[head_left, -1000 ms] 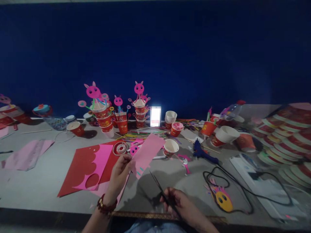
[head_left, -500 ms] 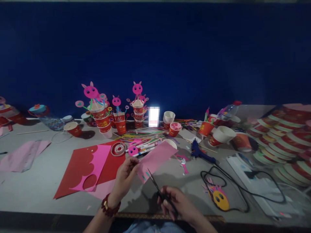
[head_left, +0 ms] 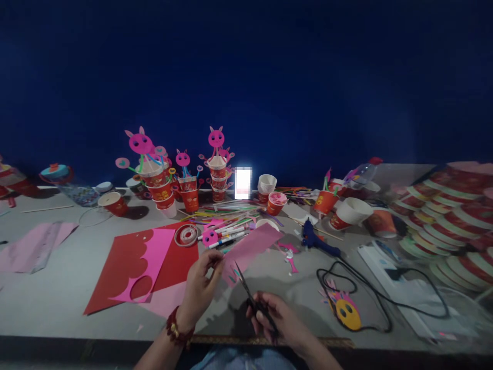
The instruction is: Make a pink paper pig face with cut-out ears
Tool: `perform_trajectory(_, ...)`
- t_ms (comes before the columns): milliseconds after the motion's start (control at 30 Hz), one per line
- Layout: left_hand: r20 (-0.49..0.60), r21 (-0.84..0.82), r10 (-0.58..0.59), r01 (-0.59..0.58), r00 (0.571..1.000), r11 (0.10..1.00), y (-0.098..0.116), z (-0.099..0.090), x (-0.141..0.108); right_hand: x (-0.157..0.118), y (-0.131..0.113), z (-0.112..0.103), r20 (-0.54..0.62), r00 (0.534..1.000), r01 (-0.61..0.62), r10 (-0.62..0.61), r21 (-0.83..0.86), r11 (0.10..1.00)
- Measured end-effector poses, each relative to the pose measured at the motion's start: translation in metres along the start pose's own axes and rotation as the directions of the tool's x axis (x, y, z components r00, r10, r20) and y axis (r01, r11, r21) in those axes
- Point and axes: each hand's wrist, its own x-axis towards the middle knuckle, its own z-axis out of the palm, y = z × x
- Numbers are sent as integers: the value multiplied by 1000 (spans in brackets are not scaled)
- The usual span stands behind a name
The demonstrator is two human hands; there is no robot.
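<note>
A strip of pink paper (head_left: 254, 247) slants up to the right in front of me, with small teal marks near its lower end. At its left edge, my left hand (head_left: 203, 281) is closed, thumb and fingertips pinched on the paper. My right hand (head_left: 271, 316) is wrapped round a pair of dark-handled scissors (head_left: 244, 281). Their blades point up and left, with the tips close to the marked lower end of the strip; whether they touch it I cannot tell.
Red sheets (head_left: 115, 267) with a cut magenta sheet (head_left: 164, 246) lie left. Behind are markers (head_left: 231, 237), a tape roll (head_left: 187, 235) and decorated cups (head_left: 156, 190). A blue glue gun (head_left: 318, 241), its black cord and a yellow-faced cutout (head_left: 347, 313) lie right, beside stacked cups (head_left: 442, 221).
The scissors have turned slightly more upright, their tips shifting a little up. The left hand still pinches the paper, whose lower end has tilted slightly. The view has shifted a little.
</note>
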Motion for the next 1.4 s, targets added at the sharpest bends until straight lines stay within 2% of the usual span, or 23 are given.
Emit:
perform_trajectory(133, 33, -32, 2, -1, 999, 999, 3, 1, -1, -1, -4, 2, -22, 1000, 13, -13, 29, 999)
perform_trajectory(300, 54, -119, -51, 57, 997, 991, 4, 2, 1, -1, -4, 3, -12, 1000, 8, -8, 28, 1000)
perform_trajectory(433, 116, -188, -96, 117, 989, 975, 7, 3, 3, -2, -4, 2, -10, 1000, 1, -1, -4, 1000)
perform_trajectory(633, 172, -231, -94, 133, 981, 964, 9, 3, 5, -1, -7, 3, -30, 999, 16, -17, -31, 999)
perform_trajectory(867, 149, -438, -183, 231, 972, 869, 9, 6, 0, 2, -3, 6, -90, 994, 49, -54, -55, 997)
perform_trajectory(1000, 193, -409, -208, 272, 959, 871, 5, 12, -12, 3, -2, 7, -133, 985, 96, -107, -84, 992)
perform_trajectory(1133, 219, -372, -251, 318, 943, 872, 3, 16, -18, 2, -4, 8, -125, 986, 101, -113, -100, 990)
perform_trajectory(1400, 235, -369, -236, 311, 943, 876, 6, 13, -14, 1, -4, 14, -114, 993, 11, -18, -60, 998)
